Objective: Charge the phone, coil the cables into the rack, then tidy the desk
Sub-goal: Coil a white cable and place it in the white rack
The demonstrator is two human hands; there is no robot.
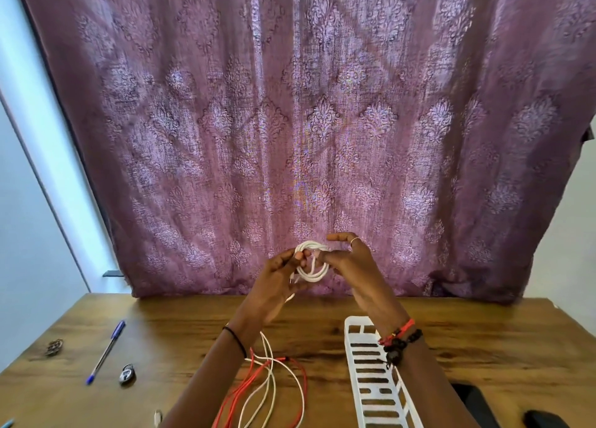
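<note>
A white cable wound into a small coil (pixel 310 263) is held up above the wooden desk (pixel 180 327), in front of the curtain. My left hand (pixel 277 282) pinches the coil's left side, and my right hand (pixel 351 263) pinches its right side with the index finger stretched out above. A white slotted rack (pixel 371 382) lies on the desk under my right wrist. Loose white cable (pixel 269 382) and an orange-red cable (pixel 238 395) sprawl on the desk between my forearms. A dark phone (pixel 474 402) is partly hidden behind my right forearm.
A blue pen (pixel 106 352), a small padlock (pixel 126 374) and a little brown ornament (pixel 54 347) lie on the desk's left part. A purple patterned curtain (pixel 290 121) hangs behind the desk. A dark object (pixel 545 419) sits at the bottom right corner.
</note>
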